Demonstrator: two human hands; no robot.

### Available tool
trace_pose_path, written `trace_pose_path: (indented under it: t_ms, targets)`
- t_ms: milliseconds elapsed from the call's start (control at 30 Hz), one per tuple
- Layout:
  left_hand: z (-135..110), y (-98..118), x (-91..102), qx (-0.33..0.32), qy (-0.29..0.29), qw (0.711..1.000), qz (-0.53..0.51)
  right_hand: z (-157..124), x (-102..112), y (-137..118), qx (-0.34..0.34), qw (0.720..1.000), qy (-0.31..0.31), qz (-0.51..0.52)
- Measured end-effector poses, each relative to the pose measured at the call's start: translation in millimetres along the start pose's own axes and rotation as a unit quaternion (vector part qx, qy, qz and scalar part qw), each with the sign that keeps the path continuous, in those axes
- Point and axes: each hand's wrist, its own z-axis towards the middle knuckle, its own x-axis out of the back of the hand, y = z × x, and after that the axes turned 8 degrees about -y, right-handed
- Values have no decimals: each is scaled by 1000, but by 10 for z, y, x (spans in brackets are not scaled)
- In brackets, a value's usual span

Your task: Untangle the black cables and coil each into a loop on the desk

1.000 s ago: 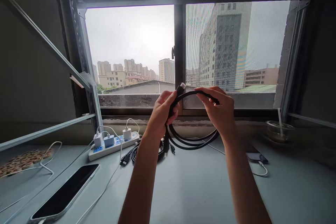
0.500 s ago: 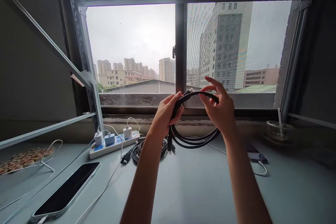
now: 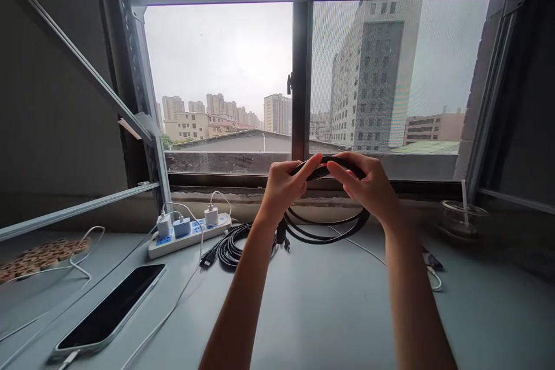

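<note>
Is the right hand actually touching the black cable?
Touching. The head view shows the right hand grasping the black cable along the top of its loop.

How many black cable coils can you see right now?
2. The held coil is gripped by the left hand and right hand; the other coil lies on the table, partly behind the left forearm. More may be hidden there.

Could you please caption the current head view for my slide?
Left hand and right hand hold a looped black cable above a desk.
</note>
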Motion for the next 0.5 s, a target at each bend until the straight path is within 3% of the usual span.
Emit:
trace_pose_path:
  t_ms: [133, 233, 333, 500]
  targets:
    - [-20, 38, 1, 89, -29, 995, -36, -2, -35, -34, 32, 999, 28, -30]
    - [-19, 29, -12, 121, -41, 990, -60, 2, -50, -55, 75, 992, 20, -102]
    - [5, -8, -27, 115, -32, 988, -102, -3, -43, -93, 81, 981, 17, -173]
    - [35, -9, 4, 73, -42, 986, -145, -16, -28, -183, 80, 977, 27, -195]
